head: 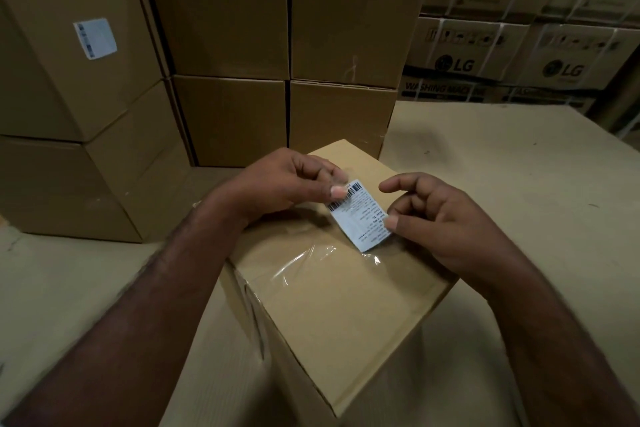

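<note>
A sealed brown cardboard box [332, 291] stands in front of me, clear tape shining across its top. Just above the box top is a small white label [360, 217] with a barcode and printed lines. My left hand [287, 184] pinches the label's upper corner between thumb and fingers. My right hand [440, 218] pinches the label's right edge with thumb and curled fingers, its index finger pointing left.
Stacks of plain brown cartons [228, 45] rise behind and to the left; one carries a white sticker [95, 38]. LG washing machine cartons [519, 55] stand at the back right. The box rests on a floor covered with cardboard sheets [519, 166].
</note>
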Action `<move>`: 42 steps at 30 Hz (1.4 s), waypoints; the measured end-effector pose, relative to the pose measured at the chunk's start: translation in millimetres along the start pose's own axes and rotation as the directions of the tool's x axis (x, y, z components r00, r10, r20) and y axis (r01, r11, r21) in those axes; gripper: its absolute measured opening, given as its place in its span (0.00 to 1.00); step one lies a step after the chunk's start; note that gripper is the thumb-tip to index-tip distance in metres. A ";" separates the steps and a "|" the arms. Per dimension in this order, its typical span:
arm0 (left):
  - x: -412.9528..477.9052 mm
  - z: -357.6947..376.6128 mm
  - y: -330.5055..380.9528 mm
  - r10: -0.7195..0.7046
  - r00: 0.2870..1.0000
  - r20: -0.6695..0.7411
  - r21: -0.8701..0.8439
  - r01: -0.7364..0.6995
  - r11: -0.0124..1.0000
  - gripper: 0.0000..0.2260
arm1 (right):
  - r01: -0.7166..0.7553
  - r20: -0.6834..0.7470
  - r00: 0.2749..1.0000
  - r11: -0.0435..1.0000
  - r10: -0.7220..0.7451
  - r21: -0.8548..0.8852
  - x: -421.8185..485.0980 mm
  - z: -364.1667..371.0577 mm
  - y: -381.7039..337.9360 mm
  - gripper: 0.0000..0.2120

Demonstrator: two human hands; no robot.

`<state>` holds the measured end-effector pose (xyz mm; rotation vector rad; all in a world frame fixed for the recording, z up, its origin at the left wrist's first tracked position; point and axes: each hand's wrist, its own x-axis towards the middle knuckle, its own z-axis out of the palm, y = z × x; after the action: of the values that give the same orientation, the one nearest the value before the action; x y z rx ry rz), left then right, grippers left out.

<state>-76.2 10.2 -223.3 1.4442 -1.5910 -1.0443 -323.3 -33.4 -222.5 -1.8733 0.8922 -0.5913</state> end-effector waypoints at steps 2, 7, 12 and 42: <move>-0.8 -0.5 -0.4 0.002 1.000 0.003 -0.006 -0.002 1.000 0.19 | 0.004 -0.003 1.000 1.000 -0.004 0.020 -0.8 0.1 -0.7 0.14; 0.8 -1.8 -4.2 0.009 1.000 0.005 -0.014 -0.009 1.000 0.18 | -0.005 -0.015 1.000 0.992 0.007 0.129 -3.9 -0.5 -1.2 0.14; -2.0 3.0 4.7 -0.039 0.980 -0.196 -0.249 -0.011 0.969 0.08 | -0.012 -0.017 1.000 0.970 0.017 0.244 -6.0 -6.4 0.1 0.12; 55.9 -23.9 -11.2 -0.401 0.799 -0.449 -0.681 -0.015 0.732 0.06 | 0.252 0.208 0.967 0.660 -0.146 -0.707 102.6 42.4 -18.8 0.20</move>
<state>-55.5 -48.0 -224.2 1.2582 -0.5275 -1.0124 -223.5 -85.4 -221.5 -2.7392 0.9098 -0.2201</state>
